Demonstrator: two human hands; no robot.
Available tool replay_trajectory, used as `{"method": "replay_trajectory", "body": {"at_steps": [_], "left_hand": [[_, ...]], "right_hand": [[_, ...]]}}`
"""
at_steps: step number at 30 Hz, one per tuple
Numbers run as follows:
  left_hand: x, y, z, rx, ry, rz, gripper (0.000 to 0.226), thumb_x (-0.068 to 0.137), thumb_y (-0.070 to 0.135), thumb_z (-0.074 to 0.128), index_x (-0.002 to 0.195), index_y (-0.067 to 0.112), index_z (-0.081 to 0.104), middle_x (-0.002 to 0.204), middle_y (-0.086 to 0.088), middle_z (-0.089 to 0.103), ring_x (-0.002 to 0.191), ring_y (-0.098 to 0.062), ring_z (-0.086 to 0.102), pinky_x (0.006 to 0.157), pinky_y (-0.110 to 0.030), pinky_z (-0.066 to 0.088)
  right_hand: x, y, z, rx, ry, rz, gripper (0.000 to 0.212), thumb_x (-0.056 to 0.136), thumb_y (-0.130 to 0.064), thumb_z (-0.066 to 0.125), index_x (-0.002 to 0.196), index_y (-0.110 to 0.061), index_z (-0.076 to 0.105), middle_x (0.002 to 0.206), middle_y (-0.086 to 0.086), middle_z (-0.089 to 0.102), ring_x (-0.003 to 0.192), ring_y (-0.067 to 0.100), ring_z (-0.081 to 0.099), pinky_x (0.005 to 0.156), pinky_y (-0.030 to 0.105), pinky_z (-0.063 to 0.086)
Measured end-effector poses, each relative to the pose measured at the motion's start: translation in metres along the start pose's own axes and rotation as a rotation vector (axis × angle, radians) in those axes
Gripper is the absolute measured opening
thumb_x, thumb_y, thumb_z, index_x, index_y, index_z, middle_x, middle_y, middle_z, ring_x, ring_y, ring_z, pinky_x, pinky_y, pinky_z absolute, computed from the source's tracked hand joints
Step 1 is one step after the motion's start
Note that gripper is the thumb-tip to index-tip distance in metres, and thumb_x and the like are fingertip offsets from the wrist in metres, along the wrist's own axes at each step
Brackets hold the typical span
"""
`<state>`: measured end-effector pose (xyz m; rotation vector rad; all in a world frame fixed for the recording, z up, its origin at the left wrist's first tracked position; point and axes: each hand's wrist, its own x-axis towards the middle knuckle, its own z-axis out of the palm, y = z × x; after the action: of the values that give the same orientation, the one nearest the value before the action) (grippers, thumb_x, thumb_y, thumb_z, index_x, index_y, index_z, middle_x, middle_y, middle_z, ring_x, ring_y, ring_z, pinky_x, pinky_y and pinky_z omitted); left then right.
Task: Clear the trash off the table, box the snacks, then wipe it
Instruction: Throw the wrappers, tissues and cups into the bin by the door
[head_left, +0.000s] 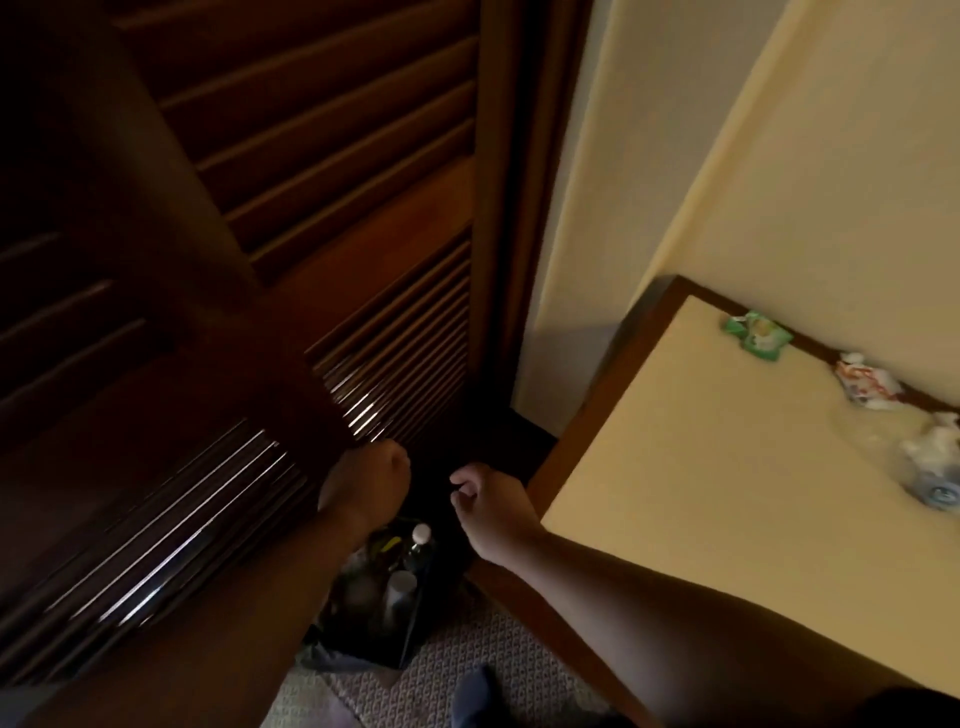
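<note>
A dark trash bin (379, 597) stands on the carpet left of the table; bottles with pale caps show inside it. My left hand (371, 480) hangs over the bin as a closed fist, nothing visible in it. My right hand (491, 506) hovers beside it with fingers loosely curled and apart, empty. On the cream table top (701, 493), along the far wall edge, lie a green snack packet (757, 335), a crumpled red-and-white wrapper (865, 387) and a crushed clear plastic bottle (930, 462).
A dark wooden louvred door (322, 218) fills the left side, close behind the bin. A cream wall (779, 156) backs the table. Patterned carpet (467, 670) lies below, with a blue slipper or foot (475, 699) at the bottom edge.
</note>
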<state>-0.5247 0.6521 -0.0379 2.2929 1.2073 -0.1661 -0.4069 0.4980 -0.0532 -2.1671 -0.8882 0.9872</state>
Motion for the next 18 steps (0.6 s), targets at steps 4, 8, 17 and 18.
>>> {"method": "replay_trajectory", "body": {"at_steps": [4,8,17,18], "left_hand": [[0.021,0.091,-0.001,-0.086,0.009,0.212,0.024,0.1,0.032,0.051,0.112,0.025,0.07,0.107,0.0,0.074,0.099,-0.025,0.068,0.085,-0.039,0.057],[0.036,0.205,0.023,-0.087,-0.019,0.402,0.021,0.099,0.032,0.052,0.105,0.023,0.07,0.104,0.0,0.074,0.098,-0.026,0.069,0.083,-0.038,0.058],[0.025,0.422,0.125,0.001,-0.122,0.701,0.02,0.094,0.033,0.057,0.101,0.023,0.073,0.104,-0.002,0.075,0.097,-0.026,0.068,0.08,-0.032,0.055],[0.021,0.439,0.135,0.017,-0.146,0.725,0.02,0.095,0.032,0.057,0.105,0.023,0.072,0.107,-0.002,0.075,0.098,-0.025,0.068,0.081,-0.031,0.054]], "right_hand": [[-0.009,0.026,-0.076,0.006,0.241,0.028,0.027,0.106,-0.024,0.045,0.121,-0.023,0.068,0.101,-0.003,0.072,0.061,0.009,0.059,0.053,0.022,0.041],[-0.031,0.082,-0.16,0.042,0.515,0.101,0.025,0.098,-0.023,0.051,0.109,-0.026,0.074,0.106,-0.008,0.074,0.086,0.015,0.067,0.077,0.026,0.051],[-0.114,0.232,-0.321,-0.007,0.865,0.266,0.018,0.095,-0.022,0.06,0.106,-0.026,0.073,0.106,-0.006,0.069,0.088,0.013,0.064,0.083,0.029,0.05],[-0.124,0.247,-0.333,-0.026,0.907,0.278,0.017,0.094,-0.02,0.062,0.106,-0.024,0.073,0.106,-0.005,0.069,0.089,0.015,0.064,0.084,0.03,0.051]]}}
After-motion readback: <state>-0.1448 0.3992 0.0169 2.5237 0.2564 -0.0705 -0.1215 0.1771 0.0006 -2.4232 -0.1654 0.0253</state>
